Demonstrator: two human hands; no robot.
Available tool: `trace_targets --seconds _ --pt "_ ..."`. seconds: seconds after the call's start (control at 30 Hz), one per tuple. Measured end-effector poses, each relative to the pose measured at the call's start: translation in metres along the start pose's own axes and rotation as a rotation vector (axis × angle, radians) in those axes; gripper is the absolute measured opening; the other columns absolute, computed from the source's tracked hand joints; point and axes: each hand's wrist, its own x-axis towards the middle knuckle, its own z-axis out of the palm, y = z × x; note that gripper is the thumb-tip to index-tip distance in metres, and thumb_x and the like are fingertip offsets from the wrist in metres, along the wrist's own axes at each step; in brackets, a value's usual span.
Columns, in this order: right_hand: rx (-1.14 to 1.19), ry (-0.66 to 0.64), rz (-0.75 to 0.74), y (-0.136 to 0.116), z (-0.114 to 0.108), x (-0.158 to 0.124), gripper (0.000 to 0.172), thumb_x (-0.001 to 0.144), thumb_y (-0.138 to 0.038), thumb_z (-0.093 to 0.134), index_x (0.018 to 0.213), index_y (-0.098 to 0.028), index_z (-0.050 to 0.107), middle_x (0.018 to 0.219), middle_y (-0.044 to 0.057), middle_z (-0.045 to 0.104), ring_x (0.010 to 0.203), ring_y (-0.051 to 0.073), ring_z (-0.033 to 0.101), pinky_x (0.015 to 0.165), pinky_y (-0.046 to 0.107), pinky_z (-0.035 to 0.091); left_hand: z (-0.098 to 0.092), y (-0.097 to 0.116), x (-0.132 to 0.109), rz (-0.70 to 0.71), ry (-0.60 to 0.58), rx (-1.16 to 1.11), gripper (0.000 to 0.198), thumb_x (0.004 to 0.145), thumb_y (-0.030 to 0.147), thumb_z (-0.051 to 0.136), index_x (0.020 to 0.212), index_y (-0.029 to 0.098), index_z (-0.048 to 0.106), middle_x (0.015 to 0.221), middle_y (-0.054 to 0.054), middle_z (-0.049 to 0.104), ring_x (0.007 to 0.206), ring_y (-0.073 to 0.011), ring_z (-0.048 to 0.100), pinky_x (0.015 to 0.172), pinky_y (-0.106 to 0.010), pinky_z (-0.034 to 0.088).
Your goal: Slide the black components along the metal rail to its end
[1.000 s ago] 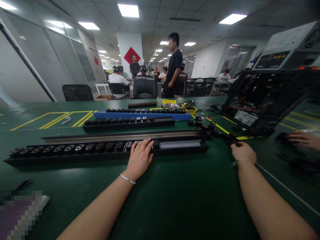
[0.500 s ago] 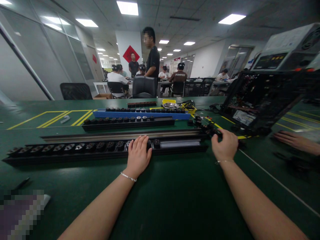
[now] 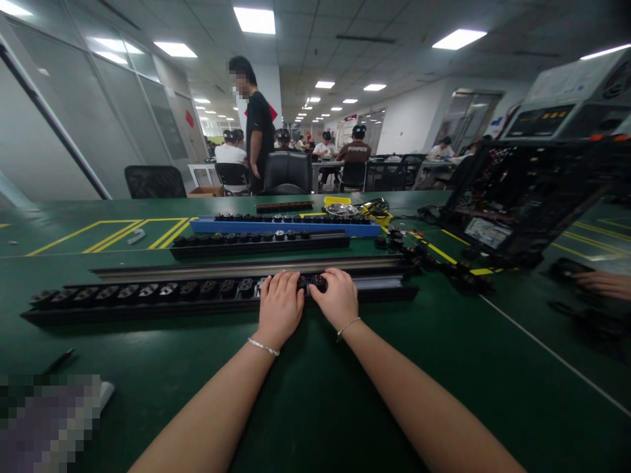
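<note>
A long black channel (image 3: 148,314) lies across the green table in front of me, holding a row of round-faced black modules that look like power sockets. My left hand (image 3: 280,305) rests over the row near its right part, fingers curled down onto the channel and covering some modules. Just to its right, my right hand (image 3: 339,299) pinches a black socket module (image 3: 319,283) between thumb and fingers, at the channel. Whether that module is seated cannot be seen. Right of this hand a pale strip (image 3: 377,282) shows inside the channel.
Behind lie a metal-faced rail (image 3: 221,270), a shorter black socket strip (image 3: 246,247) and a blue channel (image 3: 286,226) with sockets. Loose black parts (image 3: 461,276) are heaped at right, near an open computer case (image 3: 522,197). Another person's hand (image 3: 606,282) is at the right edge.
My right hand has moved left from the heap of loose parts to the channel beside my left hand, now with a socket module. The standing person has shifted left.
</note>
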Motion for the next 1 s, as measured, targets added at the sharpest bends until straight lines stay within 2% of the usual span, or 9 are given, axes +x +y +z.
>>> trace_targets --seconds 0.27,0.57,1.0 --pt "-0.010 0.037 -0.006 0.0026 -0.0005 -0.0024 0.023 0.078 -0.035 0.059 0.090 -0.017 0.068 0.107 0.008 0.066 0.106 0.024 0.051 0.092 0.036 0.038 -0.0004 0.0021 0.0017 -0.025 -0.011 -0.016 0.035 0.090 0.027 0.044 0.120 0.014 0.058 0.119 -0.012 0.065 0.122 -0.0269 0.049 0.107 -0.045 0.028" --pt "-0.032 0.026 -0.042 0.0050 0.0010 -0.0012 0.024 0.080 -0.036 0.058 0.090 -0.016 0.067 0.104 0.009 0.067 0.103 0.024 0.052 0.092 0.036 0.038 0.0008 0.0021 0.0008 -0.022 -0.002 -0.010 0.035 0.090 0.027 0.044 0.120 0.014 0.058 0.118 -0.012 0.065 0.121 -0.0268 0.050 0.107 -0.045 0.028" --pt "-0.076 -0.006 0.000 0.0012 -0.0011 0.0006 0.021 0.079 -0.035 0.057 0.088 -0.017 0.066 0.100 0.008 0.066 0.097 0.022 0.055 0.085 0.033 0.040 0.0012 0.0022 0.0014 -0.024 0.004 -0.018 0.035 0.090 0.027 0.043 0.120 0.015 0.058 0.118 -0.012 0.065 0.121 -0.0265 0.050 0.107 -0.045 0.029"
